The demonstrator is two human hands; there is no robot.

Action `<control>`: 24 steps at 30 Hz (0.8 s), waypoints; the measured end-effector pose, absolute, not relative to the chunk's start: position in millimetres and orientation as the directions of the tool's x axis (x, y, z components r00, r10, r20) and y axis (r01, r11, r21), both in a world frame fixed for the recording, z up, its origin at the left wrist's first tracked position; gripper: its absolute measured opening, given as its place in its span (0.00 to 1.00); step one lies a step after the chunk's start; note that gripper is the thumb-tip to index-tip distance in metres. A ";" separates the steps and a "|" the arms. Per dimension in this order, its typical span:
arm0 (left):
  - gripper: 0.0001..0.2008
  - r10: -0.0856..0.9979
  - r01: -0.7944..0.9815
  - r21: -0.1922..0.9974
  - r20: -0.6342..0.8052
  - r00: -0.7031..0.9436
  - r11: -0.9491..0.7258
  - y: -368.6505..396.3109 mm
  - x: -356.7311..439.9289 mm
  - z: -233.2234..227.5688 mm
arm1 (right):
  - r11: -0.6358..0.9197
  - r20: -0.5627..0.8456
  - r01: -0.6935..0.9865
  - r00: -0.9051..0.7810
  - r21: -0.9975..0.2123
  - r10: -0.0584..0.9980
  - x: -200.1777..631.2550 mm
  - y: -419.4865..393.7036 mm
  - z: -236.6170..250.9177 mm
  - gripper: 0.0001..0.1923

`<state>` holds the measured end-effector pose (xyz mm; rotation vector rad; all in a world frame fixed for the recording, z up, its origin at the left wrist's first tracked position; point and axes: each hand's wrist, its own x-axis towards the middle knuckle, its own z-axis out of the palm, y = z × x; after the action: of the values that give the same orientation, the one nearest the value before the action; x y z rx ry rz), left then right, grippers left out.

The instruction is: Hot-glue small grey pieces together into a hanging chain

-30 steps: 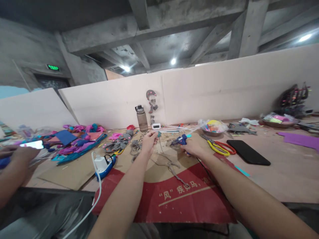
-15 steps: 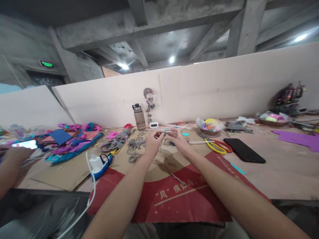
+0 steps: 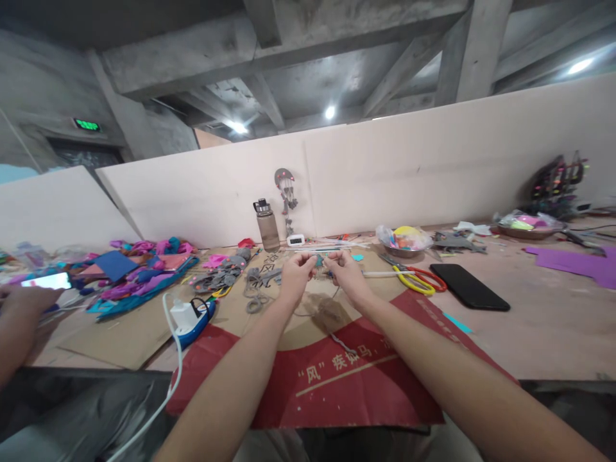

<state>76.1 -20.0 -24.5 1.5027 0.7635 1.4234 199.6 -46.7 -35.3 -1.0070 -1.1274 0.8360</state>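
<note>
My left hand (image 3: pixel 294 277) and my right hand (image 3: pixel 344 274) are both raised a little over the surface (image 3: pixel 553 321), close together, with the fingertips of each pinched on a small teal piece (image 3: pixel 319 261) held between them. A thin grey strand hangs down from it toward the cardboard sheet (image 3: pixel 308 359) below, whose near part is red with white characters; I cannot tell exactly what the piece is. Its shadow falls on the brown part of the cardboard, just under my hands.

Just right of my right hand lie the yellow-handled scissors (image 3: pixel 414 280), with a second, red-handled pair touching them, and beyond those a black phone (image 3: pixel 475 296) lies flat. A metal bowl of coloured bits (image 3: pixel 403 241) stands behind the scissors. Straight ahead, against the white partition (image 3: pixel 433 173), stands a water bottle (image 3: pixel 267 224), with a small white clock (image 3: pixel 295 240) near it.

To my left are grey felt cut-outs (image 3: pixel 221 277), a white plug in a blue power strip (image 3: pixel 188 317), and a heap of pink and blue foam scraps (image 3: pixel 144 269). At the far left edge another person's hand (image 3: pixel 24 301) rests beside a lit phone (image 3: pixel 47 280).
</note>
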 end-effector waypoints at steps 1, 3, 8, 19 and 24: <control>0.10 0.895 -0.161 0.905 0.418 0.157 -0.395 -19.6 76.6 -25.1 | 0.334 0.315 -0.040 0.239 -0.942 0.918 199.9 -47.0 -35.2 0.15; 0.10 0.893 -0.176 0.906 0.413 0.177 -0.384 -19.6 77.5 -25.6 | 0.328 0.310 -0.038 0.243 -0.944 0.919 200.0 -48.1 -34.9 0.16; 0.11 0.896 -0.176 0.918 0.389 0.213 -0.356 -19.2 78.6 -26.0 | 0.330 0.318 -0.004 0.263 -0.944 0.911 200.2 -48.5 -36.1 0.17; 0.08 0.895 -0.080 0.928 0.373 0.244 -0.364 -18.6 80.0 -27.4 | 0.343 0.447 0.346 0.290 -0.873 0.846 202.4 -50.9 -32.0 0.11; 0.07 0.894 -0.059 0.922 0.385 0.229 -0.381 -21.3 82.0 -26.6 | 0.357 0.491 0.425 0.264 -0.832 0.830 198.2 -55.4 -29.5 0.08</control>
<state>82.0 -21.3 -26.6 1.5849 0.8043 1.3066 198.2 -55.4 -29.5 -1.2597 -1.3563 0.4046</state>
